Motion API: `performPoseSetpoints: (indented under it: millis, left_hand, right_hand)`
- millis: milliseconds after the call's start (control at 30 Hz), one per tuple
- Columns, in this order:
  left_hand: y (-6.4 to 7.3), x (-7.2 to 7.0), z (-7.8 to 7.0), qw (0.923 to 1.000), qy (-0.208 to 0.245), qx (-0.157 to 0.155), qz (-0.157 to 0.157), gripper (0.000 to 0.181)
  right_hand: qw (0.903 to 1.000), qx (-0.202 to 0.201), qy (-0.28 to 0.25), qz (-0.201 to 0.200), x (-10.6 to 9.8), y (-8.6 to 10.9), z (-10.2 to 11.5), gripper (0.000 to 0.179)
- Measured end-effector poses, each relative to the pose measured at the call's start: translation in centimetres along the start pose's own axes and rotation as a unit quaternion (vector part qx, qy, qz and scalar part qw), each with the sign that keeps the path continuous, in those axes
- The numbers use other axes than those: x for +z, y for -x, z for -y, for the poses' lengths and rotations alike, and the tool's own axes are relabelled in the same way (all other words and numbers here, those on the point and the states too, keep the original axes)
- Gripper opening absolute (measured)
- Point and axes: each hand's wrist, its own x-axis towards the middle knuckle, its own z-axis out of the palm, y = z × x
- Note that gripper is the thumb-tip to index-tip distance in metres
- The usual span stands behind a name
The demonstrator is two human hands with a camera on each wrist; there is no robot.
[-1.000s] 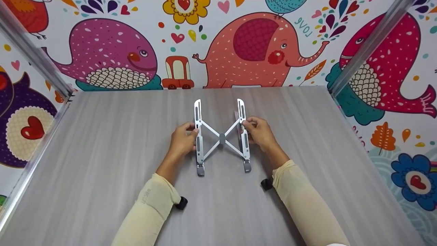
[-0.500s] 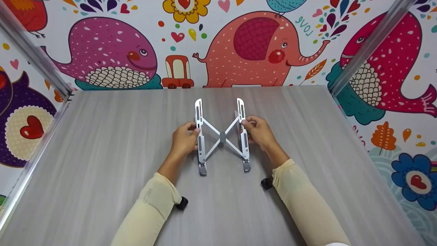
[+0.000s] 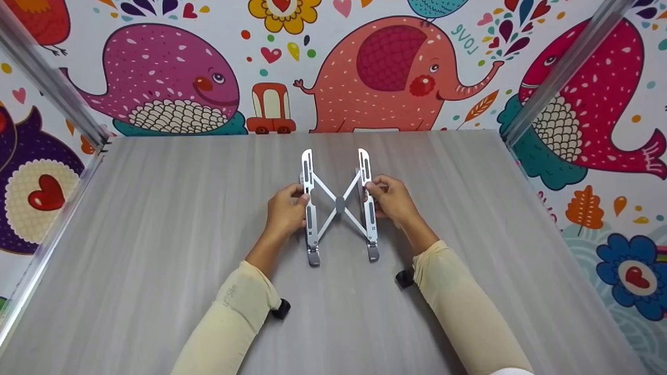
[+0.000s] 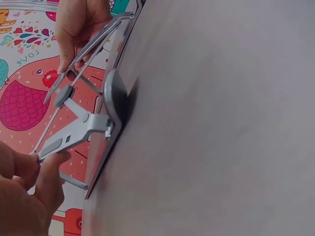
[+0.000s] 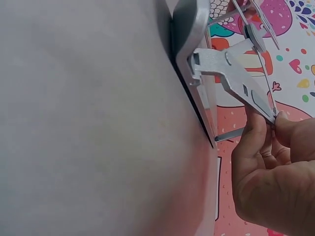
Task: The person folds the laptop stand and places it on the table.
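A silver folding laptop stand [image 3: 311,216] stands on the table, its two slotted side rails joined by crossed bars at a grey oval hub [image 3: 340,205]. My left hand [image 3: 285,211] pinches the left rail near its middle, thumb on top. On the other side, my right hand [image 3: 394,199] grips the right rail between thumb and fingers. Grey padded hooks [image 3: 373,253] tip the near ends of the rails. In the left wrist view, the stand's rail [image 4: 64,140] slopes up from its foot, raised off the base. The right wrist view has the thumb and fingertips [image 5: 253,130] pinching the rail edge.
The wood-grain table [image 3: 156,260] spreads around the stand. Behind it rises a wall [image 3: 281,62] printed with cartoon animals, and metal corner posts [image 3: 565,73] stand at both sides. A small black wrist camera [image 3: 281,309] sits at each sleeve cuff.
Both hands have moved toward each other, bringing the two rails nearer together. The crossed bars now stand at a steeper angle, and the stand is narrower.
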Motion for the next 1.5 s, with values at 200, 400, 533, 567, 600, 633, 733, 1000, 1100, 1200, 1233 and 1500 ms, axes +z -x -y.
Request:
performPoseSetpoints:
  millis: [200,400,533,567,600,633,733,1000,1100,1200,1233,1500]
  left_hand:
    - [-0.1,0.5,-0.1,1.0,-0.002,0.001,-0.001,0.022]
    - [-0.1,0.9,-0.4,0.9999,-0.006,0.013,-0.004,0.022]
    - [-0.2,1.4,-0.6,0.9997,-0.009,0.023,-0.004,0.022]
    - [-0.2,1.6,-0.6,0.9996,-0.012,0.025,-0.005,0.021]
    - [-0.2,1.7,-0.7,0.9996,-0.013,0.025,-0.005,0.021]
    - [-0.2,1.8,-0.7,0.9995,-0.015,0.026,-0.007,0.021]
    - [-0.3,2.2,-0.8,0.9994,-0.015,0.028,-0.01,0.019]
    - [-0.6,3.0,-0.8,0.9996,-0.003,0.028,-0.01,0.018]
    - [-0.6,3.3,-0.9,0.9997,-0.004,0.024,-0.009,0.019]
    - [-0.6,3.5,-0.9,0.9994,-0.013,0.029,-0.011,0.019]
    - [-0.6,3.6,-0.9,0.9993,-0.017,0.031,-0.012,0.019]
    - [-0.4,3.7,-1.2,0.9996,-0.012,0.023,-0.007,0.023]
  right_hand:
    - [0.9999,0.008,-0.004,0.007,0.4,-0.1,0.1,0.014]
    - [0.9997,0.007,-0.013,0.017,0.7,-0.4,0.3,0.018]
    - [0.9995,0.0,-0.021,0.025,1.0,-0.5,0.5,0.019]
    - [0.9995,-0.002,-0.021,0.025,1.1,-0.5,0.5,0.019]
    - [0.9995,-0.002,-0.019,0.024,1.2,-0.6,0.6,0.02]
    - [0.9996,-0.003,-0.015,0.024,1.3,-0.6,0.6,0.02]
    - [0.9997,-0.001,-0.005,0.025,1.6,-0.6,0.8,0.022]
    - [0.9996,0.011,0.002,0.025,2.3,-0.7,0.8,0.022]
    - [0.9996,0.018,-0.005,0.02,2.7,-0.7,0.8,0.018]
    - [0.9994,0.023,-0.015,0.019,3.4,-0.7,0.8,0.015]
    - [0.9994,0.024,-0.017,0.02,3.7,-0.7,0.8,0.014]
    - [0.9995,-0.009,0.004,0.03,5.7,-0.3,1.2,0.013]
